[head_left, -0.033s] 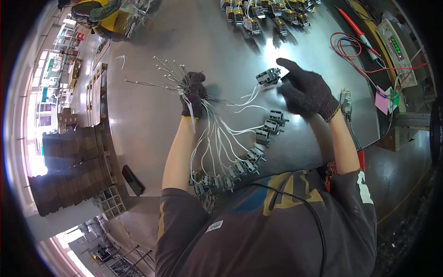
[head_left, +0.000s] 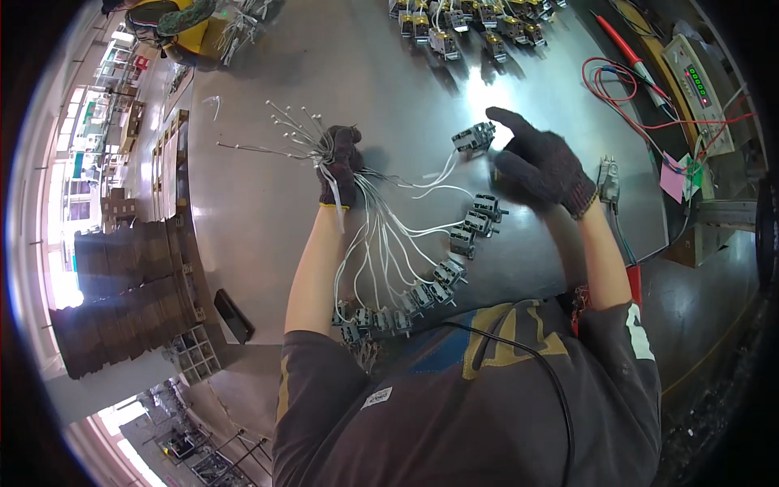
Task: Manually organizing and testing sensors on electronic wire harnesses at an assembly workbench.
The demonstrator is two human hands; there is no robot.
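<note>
Both my hands wear dark knit gloves. My left hand [head_left: 339, 165] is closed round a bundle of thin white wires [head_left: 302, 140], whose tipped ends fan out on its far left side. From the fist the wires run toward me to several small dark-grey block-shaped parts [head_left: 421, 295], lying in a curved row on the table. One more such block [head_left: 473, 138] sits farther off at the right, on its own wires. Just right of that block, my right hand [head_left: 545, 166] is open, thumb and forefinger spread; a small gap seems to separate them from it.
Many similar blocks with yellow parts [head_left: 471, 23] stand at the table's far edge. On the right are a meter with a lit display [head_left: 696, 85], a red probe [head_left: 618, 40], red leads and a grey plug [head_left: 608, 180]. Another person [head_left: 174, 28] is at the far left.
My right hand has drawn slightly toward me and to the right, away from the lone block. My left hand and the wire bundle have hardly moved.
</note>
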